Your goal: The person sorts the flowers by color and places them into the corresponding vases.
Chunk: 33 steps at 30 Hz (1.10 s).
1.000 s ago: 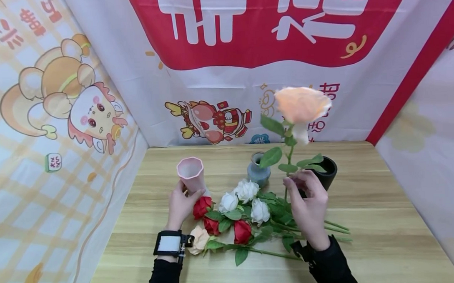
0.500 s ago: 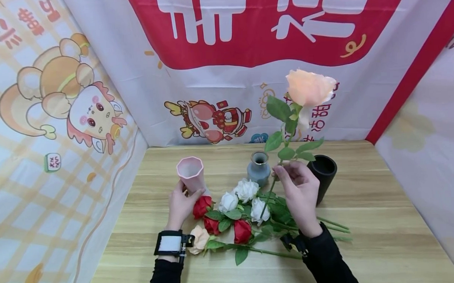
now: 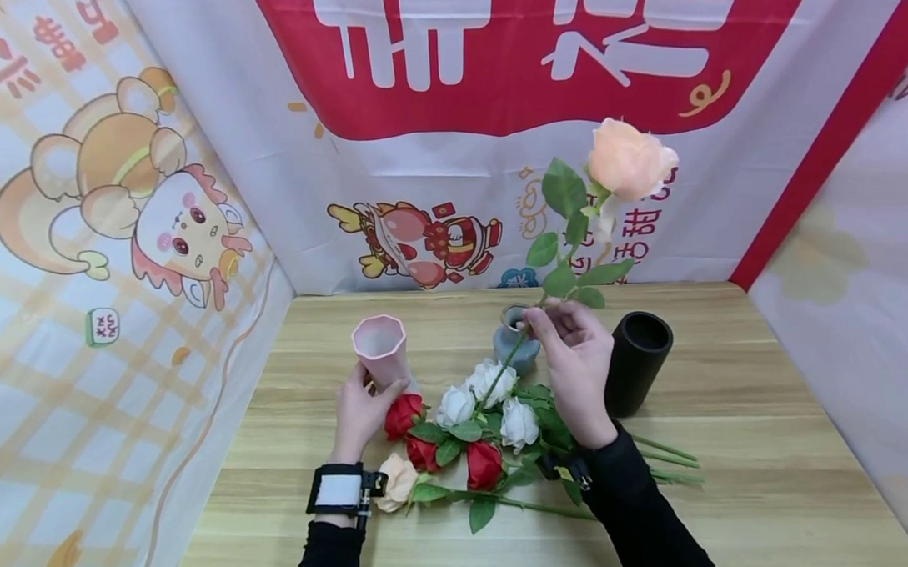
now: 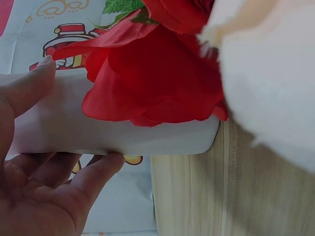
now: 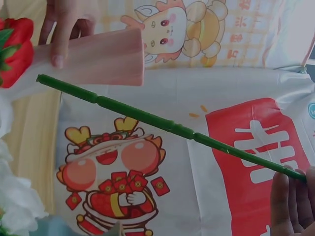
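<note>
My left hand [image 3: 363,413] grips the lower part of an upright pink faceted vase [image 3: 385,365], thumb on one side and fingers on the other. Between thumb and fingers, my right hand [image 3: 577,371] pinches the stem of a peach rose [image 3: 628,162]. That rose leans, bloom up and to the right, its stem end pointing down left over the white roses [image 3: 492,382]. In the right wrist view, the bare green stem [image 5: 147,118] ends near the pink vase without visibly entering it. A red rose [image 4: 152,78] covers part of the vase in the left wrist view.
Red roses [image 3: 484,466], white roses and another peach rose [image 3: 397,481] lie on the wooden table [image 3: 760,440], stems toward the right. Behind them stands a blue-grey vase [image 3: 507,345], partly hidden by my right hand. A black cylindrical vase [image 3: 637,369] is to the right.
My right hand has moved left and slightly back with the peach rose, whose bloom has risen and tilted right while its stem end swung left. My left hand stays on the pink vase.
</note>
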Each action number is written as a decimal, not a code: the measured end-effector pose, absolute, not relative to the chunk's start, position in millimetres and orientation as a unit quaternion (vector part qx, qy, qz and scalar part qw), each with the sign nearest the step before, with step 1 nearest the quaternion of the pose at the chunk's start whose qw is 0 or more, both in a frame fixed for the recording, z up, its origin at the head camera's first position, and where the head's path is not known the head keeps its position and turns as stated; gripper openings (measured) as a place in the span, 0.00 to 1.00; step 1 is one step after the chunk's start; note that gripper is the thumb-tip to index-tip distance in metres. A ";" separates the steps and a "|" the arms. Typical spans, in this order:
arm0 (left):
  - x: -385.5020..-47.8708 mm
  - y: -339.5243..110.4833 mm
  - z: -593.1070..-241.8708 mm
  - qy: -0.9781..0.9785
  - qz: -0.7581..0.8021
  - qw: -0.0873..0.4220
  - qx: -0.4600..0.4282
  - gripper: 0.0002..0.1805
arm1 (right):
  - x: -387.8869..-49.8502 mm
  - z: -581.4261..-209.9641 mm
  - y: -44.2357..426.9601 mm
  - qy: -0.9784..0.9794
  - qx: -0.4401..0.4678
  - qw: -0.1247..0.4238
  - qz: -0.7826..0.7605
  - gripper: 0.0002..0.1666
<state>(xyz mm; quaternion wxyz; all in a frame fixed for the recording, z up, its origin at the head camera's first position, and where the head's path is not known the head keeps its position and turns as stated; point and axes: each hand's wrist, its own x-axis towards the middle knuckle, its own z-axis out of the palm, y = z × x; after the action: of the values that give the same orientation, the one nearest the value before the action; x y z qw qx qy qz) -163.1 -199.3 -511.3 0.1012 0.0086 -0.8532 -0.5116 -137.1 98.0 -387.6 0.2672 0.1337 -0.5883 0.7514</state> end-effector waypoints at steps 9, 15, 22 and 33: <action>-161.1 -199.0 -510.6 -0.855 -0.507 0.105 0.009 0.32 | -148.7 -377.7 85.6 -0.545 0.130 0.263 0.785 0.13; -162.7 -199.2 -512.3 -0.855 -0.507 0.104 0.012 0.33 | -152.6 -372.3 78.4 -0.530 0.144 0.264 0.793 0.12; -166.1 -199.5 -515.6 -0.858 -0.502 0.110 0.013 0.33 | -156.4 -363.2 72.9 -0.511 0.151 0.278 0.799 0.13; -164.5 -199.0 -513.7 -0.858 -0.501 0.111 0.010 0.33 | -156.6 -358.2 58.7 -0.483 0.171 0.269 0.816 0.09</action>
<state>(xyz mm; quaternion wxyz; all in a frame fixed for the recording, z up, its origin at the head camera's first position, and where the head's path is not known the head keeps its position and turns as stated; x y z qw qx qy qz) -164.5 -199.0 -513.7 0.1113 0.0105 -0.8585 -0.5006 -156.6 58.7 -358.2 0.2685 0.1710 -0.4829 0.8158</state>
